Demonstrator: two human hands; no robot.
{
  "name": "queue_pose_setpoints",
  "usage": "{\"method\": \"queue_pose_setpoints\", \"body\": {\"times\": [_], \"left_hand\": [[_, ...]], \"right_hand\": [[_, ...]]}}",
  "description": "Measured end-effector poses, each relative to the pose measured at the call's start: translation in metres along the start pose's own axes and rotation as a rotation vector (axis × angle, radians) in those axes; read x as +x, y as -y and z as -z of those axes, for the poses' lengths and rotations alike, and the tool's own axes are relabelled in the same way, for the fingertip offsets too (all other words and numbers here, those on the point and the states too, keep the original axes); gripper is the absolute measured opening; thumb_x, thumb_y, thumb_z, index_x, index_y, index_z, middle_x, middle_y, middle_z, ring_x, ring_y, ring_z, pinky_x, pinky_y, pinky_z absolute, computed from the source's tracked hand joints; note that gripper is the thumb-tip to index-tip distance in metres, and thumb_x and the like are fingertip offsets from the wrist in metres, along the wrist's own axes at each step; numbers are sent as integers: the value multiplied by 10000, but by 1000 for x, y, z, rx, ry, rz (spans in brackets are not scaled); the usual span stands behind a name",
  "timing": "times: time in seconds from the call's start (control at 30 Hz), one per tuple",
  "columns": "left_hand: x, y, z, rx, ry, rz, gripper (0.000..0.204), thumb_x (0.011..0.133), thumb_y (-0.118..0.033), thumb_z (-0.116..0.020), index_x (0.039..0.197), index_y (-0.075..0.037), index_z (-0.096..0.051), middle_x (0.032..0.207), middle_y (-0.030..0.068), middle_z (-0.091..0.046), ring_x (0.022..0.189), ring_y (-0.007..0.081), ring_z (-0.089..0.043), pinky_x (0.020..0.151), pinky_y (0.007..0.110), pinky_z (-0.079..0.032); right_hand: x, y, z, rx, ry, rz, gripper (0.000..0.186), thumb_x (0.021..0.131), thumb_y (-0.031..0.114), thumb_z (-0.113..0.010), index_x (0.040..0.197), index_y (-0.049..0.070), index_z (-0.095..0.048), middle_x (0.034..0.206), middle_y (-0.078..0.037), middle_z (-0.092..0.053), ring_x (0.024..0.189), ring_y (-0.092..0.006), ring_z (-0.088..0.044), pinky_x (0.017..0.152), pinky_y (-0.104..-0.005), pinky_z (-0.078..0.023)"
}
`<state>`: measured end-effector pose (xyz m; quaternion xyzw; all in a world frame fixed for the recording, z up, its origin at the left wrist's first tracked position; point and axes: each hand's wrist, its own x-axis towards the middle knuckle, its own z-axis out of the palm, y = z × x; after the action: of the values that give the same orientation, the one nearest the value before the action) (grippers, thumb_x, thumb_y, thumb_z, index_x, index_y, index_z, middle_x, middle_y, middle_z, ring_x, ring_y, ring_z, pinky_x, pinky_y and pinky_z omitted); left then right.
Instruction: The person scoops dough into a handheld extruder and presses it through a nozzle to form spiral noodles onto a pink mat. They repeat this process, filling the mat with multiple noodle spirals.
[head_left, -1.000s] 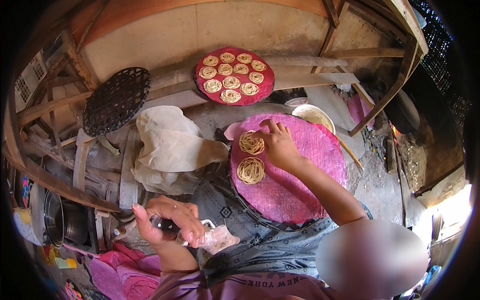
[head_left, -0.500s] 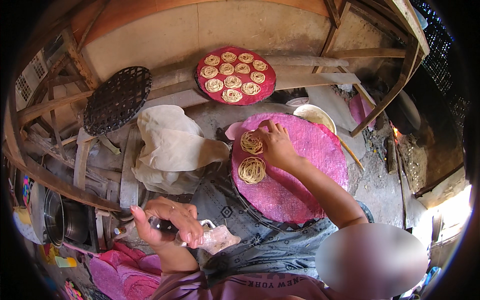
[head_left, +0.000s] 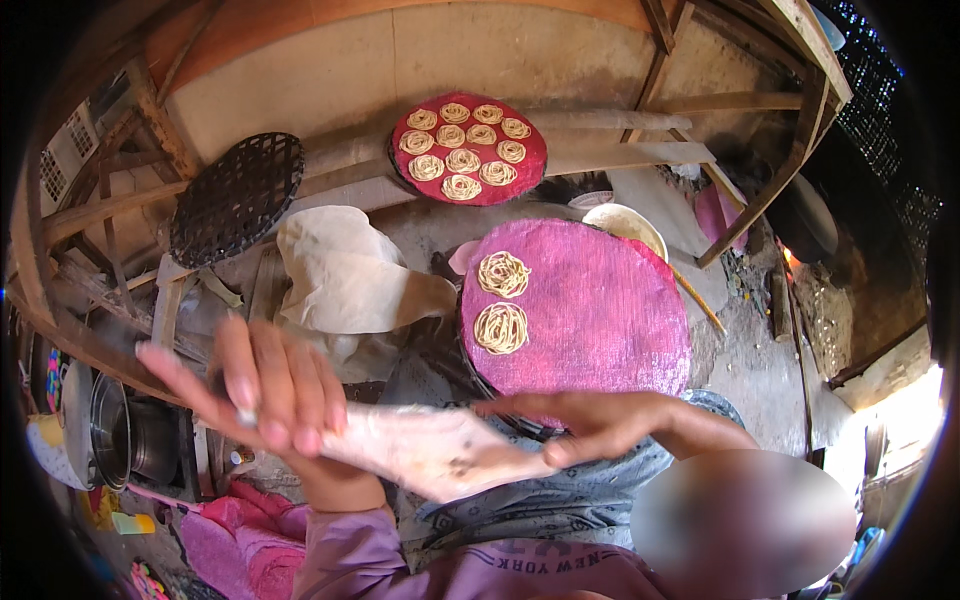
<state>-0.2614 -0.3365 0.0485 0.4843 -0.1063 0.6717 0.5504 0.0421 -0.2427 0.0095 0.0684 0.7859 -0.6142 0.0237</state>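
Observation:
My left hand [head_left: 285, 385] is closed around one end of a pale, stained, pouch-like bag [head_left: 430, 450], held up over my lap and blurred by motion. At the bag's other end is my right hand [head_left: 600, 420], its fingers along the upper edge and its thumb at the tip, gripping it. Just beyond lies a round tray covered with pink cloth [head_left: 600, 310]. Two coiled nests of pale strands, a far one [head_left: 503, 274] and a near one [head_left: 501, 328], rest on its left side.
A second round tray with red cloth [head_left: 437, 172] carries several similar nests on planks at the back. Left of it leans a black woven tray [head_left: 237, 200]. A whitish sheet [head_left: 340, 270] lies left of the pink tray, and a pale bowl [head_left: 630, 228] stands behind it. A small fire [head_left: 790, 258] glows at right.
My right hand has left the far nest and come back toward me to the bag. My left hand has risen and moved left, and the bag is now stretched out between both hands.

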Motion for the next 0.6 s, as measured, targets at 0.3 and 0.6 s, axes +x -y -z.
{"method": "queue_pose_setpoints", "body": {"times": [0.3,0.6], "left_hand": [[79,123,73,-453,-114,54,682,891,-753,-361,906,-100,-555,852,44,-591,864,241,-565,921,467,-398],[42,201,124,-642,-325,-52,455,878,-599,-532,851,-145,-537,783,-10,-529,785,177,-527,846,369,-404]], "right_hand": [[-82,50,24,358,-369,-501,808,950,716,-201,1165,46,-598,912,-93,-676,630,-122,-616,548,-241,-506],[-73,54,35,0,-530,-936,820,940,743,-181,879,69,-643,661,-57,-578,572,-141,-576,519,-300,-470]]}}
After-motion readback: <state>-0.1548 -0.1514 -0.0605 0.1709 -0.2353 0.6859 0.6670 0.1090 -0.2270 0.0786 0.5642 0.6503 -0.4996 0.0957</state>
